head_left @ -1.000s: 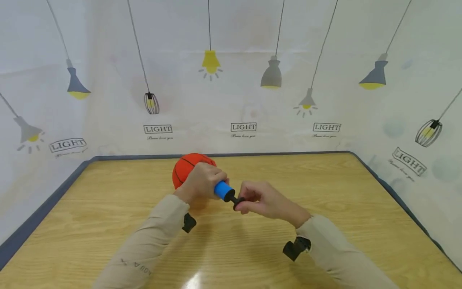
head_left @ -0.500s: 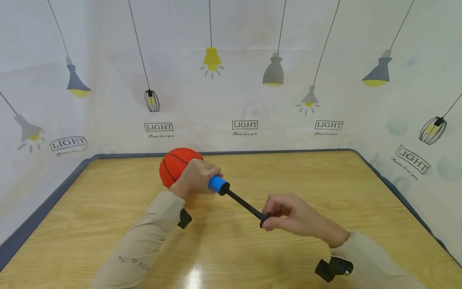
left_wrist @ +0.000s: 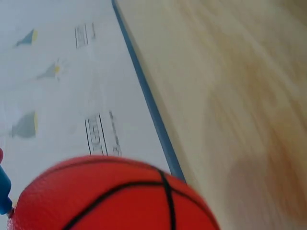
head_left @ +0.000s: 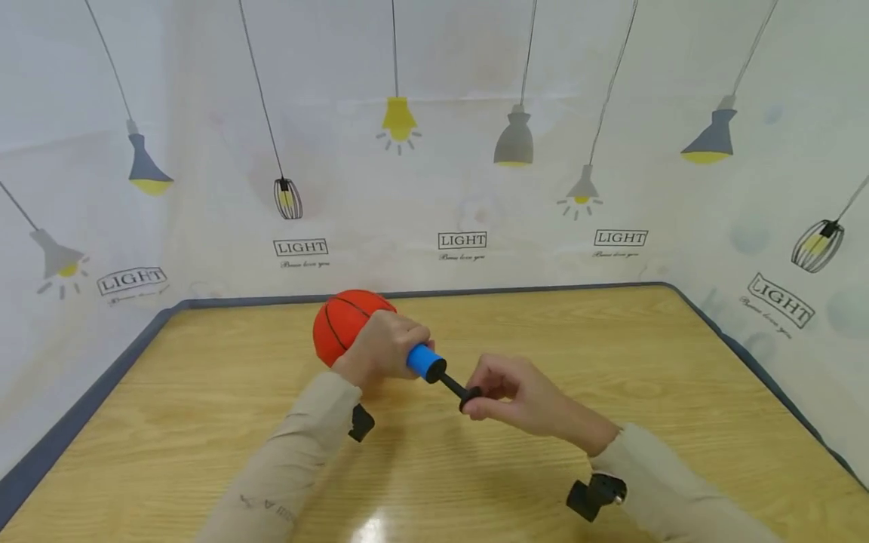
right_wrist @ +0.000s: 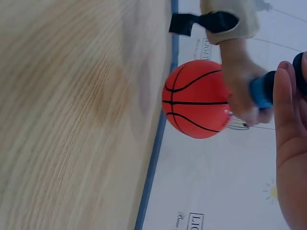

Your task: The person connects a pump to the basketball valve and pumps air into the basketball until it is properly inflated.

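Observation:
My left hand point(head_left: 389, 343) grips the blue barrel of a hand pump point(head_left: 426, 363). Thumb and fingers of my right hand point(head_left: 523, 394) pinch the black handle at the pump's near end, and a short length of black rod shows between handle and barrel. A red basketball point(head_left: 339, 328) with black lines sits beyond my left hand, which partly hides it. In the left wrist view the ball point(left_wrist: 120, 199) fills the bottom, and the pump's tip point(left_wrist: 5, 203) meets its side at the left edge. The right wrist view shows the ball point(right_wrist: 194, 100) beside my left hand.
A wood-grain table point(head_left: 577, 332) lies below the hands. Behind it and along both sides stand pale walls point(head_left: 434, 181) printed with lamps and lettering, with a dark blue strip at the table's edge. Each wrist carries a small black camera point(head_left: 589, 499).
The right hand drew the pump handle far out toward the lower right, then pushed it most of the way back. Ball and left hand shifted left, then partly back right.

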`<state>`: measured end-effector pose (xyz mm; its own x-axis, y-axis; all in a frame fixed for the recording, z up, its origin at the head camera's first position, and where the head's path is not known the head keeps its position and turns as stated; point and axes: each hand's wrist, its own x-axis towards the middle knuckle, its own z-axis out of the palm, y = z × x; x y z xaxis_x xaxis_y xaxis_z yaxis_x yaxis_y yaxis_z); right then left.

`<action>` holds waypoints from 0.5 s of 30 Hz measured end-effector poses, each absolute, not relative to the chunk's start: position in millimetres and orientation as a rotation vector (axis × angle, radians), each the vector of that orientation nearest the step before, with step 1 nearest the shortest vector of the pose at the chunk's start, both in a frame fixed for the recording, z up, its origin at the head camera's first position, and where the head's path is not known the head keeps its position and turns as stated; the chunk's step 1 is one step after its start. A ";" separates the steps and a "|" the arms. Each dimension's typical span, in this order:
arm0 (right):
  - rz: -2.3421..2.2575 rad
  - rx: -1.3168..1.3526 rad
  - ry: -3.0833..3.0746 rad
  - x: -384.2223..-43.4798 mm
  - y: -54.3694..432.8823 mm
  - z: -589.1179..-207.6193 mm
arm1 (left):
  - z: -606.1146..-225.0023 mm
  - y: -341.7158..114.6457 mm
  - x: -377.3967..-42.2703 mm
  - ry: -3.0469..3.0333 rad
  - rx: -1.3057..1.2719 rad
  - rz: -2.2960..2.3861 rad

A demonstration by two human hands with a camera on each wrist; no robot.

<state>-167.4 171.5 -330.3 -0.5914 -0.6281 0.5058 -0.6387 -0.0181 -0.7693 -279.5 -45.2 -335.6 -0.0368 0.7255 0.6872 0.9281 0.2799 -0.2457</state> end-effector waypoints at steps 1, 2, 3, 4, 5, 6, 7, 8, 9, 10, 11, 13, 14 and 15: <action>1.761 1.432 -2.177 -162.3 175.2 -328.5 | -334.6 -48.2 -281.2 -1.809 -1.485 -0.353; 1.791 1.452 -2.156 -157.7 178.8 -326.6 | -334.1 -51.5 -283.0 -1.815 -1.471 -0.357; 1.825 1.470 -2.139 -153.9 181.9 -324.9 | -333.8 -54.3 -284.4 -1.817 -1.460 -0.367; 1.839 1.502 -2.109 -151.5 184.1 -323.4 | -333.7 -56.4 -285.4 -1.821 -1.452 -0.376; 1.840 1.543 -2.072 -151.0 185.3 -322.2 | -333.8 -57.0 -285.5 -1.823 -1.447 -0.386; 1.841 1.564 -2.052 -152.0 185.6 -321.4 | -333.9 -56.3 -285.1 -1.819 -1.447 -0.393; 1.831 1.577 -2.037 -154.3 184.9 -320.9 | -334.2 -54.7 -284.0 -1.817 -1.449 -0.396; 1.819 1.582 -2.032 -157.8 183.3 -321.2 | -334.1 -52.1 -282.4 -1.811 -1.452 -0.396; 1.814 1.580 -2.036 -162.1 181.1 -321.9 | -333.9 -48.9 -280.3 -1.805 -1.458 -0.403; 1.797 1.580 -2.039 -166.9 178.3 -323.1 | -333.7 -45.6 -278.0 -1.799 -1.464 -0.402; 1.790 1.560 -2.061 -171.6 175.7 -324.7 | -333.1 -42.3 -275.4 -1.792 -1.472 -0.401; 1.778 1.511 -2.102 -179.6 170.7 -328.2 | -332.7 -37.4 -271.2 -1.795 -1.476 -0.396; 1.769 1.494 -2.117 -182.6 168.4 -330.1 | -333.0 -36.0 -269.6 -1.800 -1.475 -0.390; 1.762 1.470 -2.140 -184.7 166.5 -332.3 | -333.7 -35.4 -268.5 -1.810 -1.475 -0.384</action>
